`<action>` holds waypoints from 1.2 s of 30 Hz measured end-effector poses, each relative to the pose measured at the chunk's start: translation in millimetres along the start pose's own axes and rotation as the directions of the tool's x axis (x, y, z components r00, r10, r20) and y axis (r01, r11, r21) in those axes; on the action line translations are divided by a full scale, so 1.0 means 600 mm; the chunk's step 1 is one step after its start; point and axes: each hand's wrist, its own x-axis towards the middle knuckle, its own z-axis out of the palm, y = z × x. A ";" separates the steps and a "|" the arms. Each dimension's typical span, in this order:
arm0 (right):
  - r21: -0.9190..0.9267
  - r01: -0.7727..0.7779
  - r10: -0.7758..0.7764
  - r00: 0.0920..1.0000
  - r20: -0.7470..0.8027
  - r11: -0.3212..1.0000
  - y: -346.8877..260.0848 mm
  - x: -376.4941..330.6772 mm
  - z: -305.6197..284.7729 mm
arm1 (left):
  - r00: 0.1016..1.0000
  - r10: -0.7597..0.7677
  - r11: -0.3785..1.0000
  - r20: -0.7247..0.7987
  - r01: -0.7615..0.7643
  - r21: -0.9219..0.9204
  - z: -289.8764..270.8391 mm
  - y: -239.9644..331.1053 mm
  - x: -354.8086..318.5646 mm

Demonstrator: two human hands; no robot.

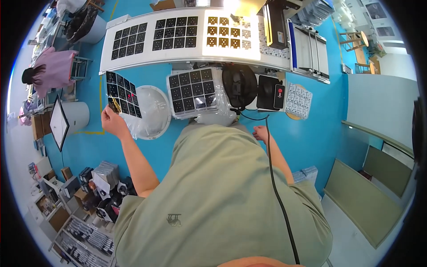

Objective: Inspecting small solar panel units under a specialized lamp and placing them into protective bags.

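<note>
Left hand: the left hand [113,121] is gripping the lower edge of a black gridded tray [123,94], fingers closed on it, and is holding it out to the person's left, above the blue floor [311,138].
Right hand: the right hand [260,131] is hanging loosely curled beside the person's hip, holding nothing, just next to a black cable [278,196] that is running down over the olive shirt [222,200].
Held tray: it is tilting, its cells facing the camera, with a couple of small red spots showing in it; it is hovering just beside a round white bin lined with clear plastic [153,111].
Stack: a pile of similar trays wrapped in clear film [195,91] is sitting ahead of the person, next to a black round fan [240,84].
Conveyor: the long white table [147,60] beyond is carrying more gridded trays in a row.
Co-worker: a person in a pink top [53,69] is sitting far left.
</note>
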 end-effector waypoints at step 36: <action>-0.685 0.540 -0.677 0.730 0.092 0.489 0.034 0.159 0.002 | 0.974 0.220 0.972 0.060 -0.224 0.077 -0.002 0.107 -0.041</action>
